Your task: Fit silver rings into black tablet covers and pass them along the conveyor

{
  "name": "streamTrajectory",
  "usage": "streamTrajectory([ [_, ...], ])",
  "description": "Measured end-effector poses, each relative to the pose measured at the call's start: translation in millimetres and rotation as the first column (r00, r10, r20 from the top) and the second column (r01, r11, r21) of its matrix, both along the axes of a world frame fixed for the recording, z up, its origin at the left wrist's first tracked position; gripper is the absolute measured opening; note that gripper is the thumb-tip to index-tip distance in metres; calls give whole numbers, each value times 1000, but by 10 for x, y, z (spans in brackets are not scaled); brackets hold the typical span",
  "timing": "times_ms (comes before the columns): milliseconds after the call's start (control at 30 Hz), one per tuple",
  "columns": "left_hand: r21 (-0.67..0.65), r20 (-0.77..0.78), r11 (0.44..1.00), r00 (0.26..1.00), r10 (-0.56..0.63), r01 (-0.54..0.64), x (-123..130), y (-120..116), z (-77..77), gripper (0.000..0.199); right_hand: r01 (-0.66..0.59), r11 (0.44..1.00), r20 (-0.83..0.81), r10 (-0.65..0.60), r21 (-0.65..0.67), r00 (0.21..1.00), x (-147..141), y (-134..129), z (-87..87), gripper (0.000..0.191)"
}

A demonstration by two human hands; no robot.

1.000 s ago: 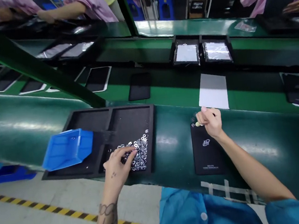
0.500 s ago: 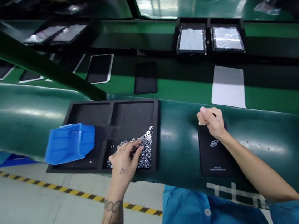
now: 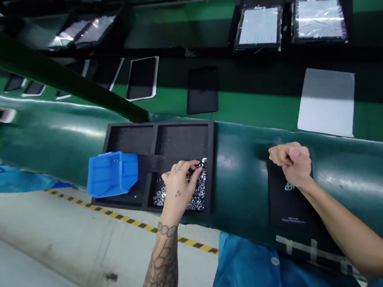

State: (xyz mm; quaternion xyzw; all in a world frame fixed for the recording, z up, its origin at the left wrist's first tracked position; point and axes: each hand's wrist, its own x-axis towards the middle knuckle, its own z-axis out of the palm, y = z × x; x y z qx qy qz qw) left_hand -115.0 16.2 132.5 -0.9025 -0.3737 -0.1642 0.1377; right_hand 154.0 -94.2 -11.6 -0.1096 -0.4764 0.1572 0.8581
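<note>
My left hand [image 3: 178, 191] is over the front right compartment of a black divided tray [image 3: 213, 159]. Its thumb and forefinger close around a small shiny metal ring at the right edge of a heap of metal rings [image 3: 199, 198]. My right hand [image 3: 293, 164] is closed in a fist above the top end of a flat black tablet-shaped case [image 3: 290, 206] with a white logo, partly covering it. Whatever the fist holds is hidden. A blue plastic bin [image 3: 112, 175] rests tilted on the tray's left side.
A white sheet [image 3: 327, 100] and a black panel [image 3: 202, 89] lie on the green belt beyond the bench. Trays with film-wrapped panels [image 3: 259, 25] stand further back. A dark green post [image 3: 76, 78] slants across the left. A blue sleeve [image 3: 8, 173] shows at far left.
The view has shifted, so the bench things appear further right. My left hand has moved toward the right edge of the ring heap, its fingertips closer together. My right hand stays closed over the case.
</note>
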Motion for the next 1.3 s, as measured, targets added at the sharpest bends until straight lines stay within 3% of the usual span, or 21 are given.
streamTrajectory([
  [300, 68, -138, 996, 989, -51, 61, 259, 96, 46, 16, -49, 999, 48, 48, 17, 998, 39, 25, -7, 46],
  [400, 72, -156, 994, 985, -70, 82, 287, 107, 87, 10, 12, 1000, 64, -12, -3, 998, 2, 17, -18, 49],
  [700, 14, -85, 985, 982, -171, 173, 270, 60, 215, 16, 27, 999, 34, -26, -22, 999, -19, 77, -24, 52],
  [933, 182, 3, 962, 979, -206, 202, 198, -122, 308, 20, -20, 1000, 66, 20, 2, 998, -29, 179, -89, 54],
  [1033, 44, 174, 975, 959, -223, 219, 204, -348, 103, 18, -80, 997, 39, 80, -2, 996, -3, 103, 81, 53],
  [1067, -69, 256, 968, 942, -216, 241, 222, -449, -32, 17, -91, 996, 14, 91, 3, 996, 24, 26, 164, 54],
  [1167, -306, 373, 863, 885, -279, 401, 315, -765, -569, 11, -7, 1000, -95, 8, 8, 995, 171, -368, 327, 58],
  [1233, -434, 369, 793, 887, -277, 428, 389, -936, -931, 11, 56, 987, -115, -74, -153, 991, 287, -705, 230, 56],
  [1300, -511, 365, 748, 895, -257, 423, 456, -1050, -1212, 11, 126, 887, -76, -177, -444, 981, 330, -1032, -73, 49],
])
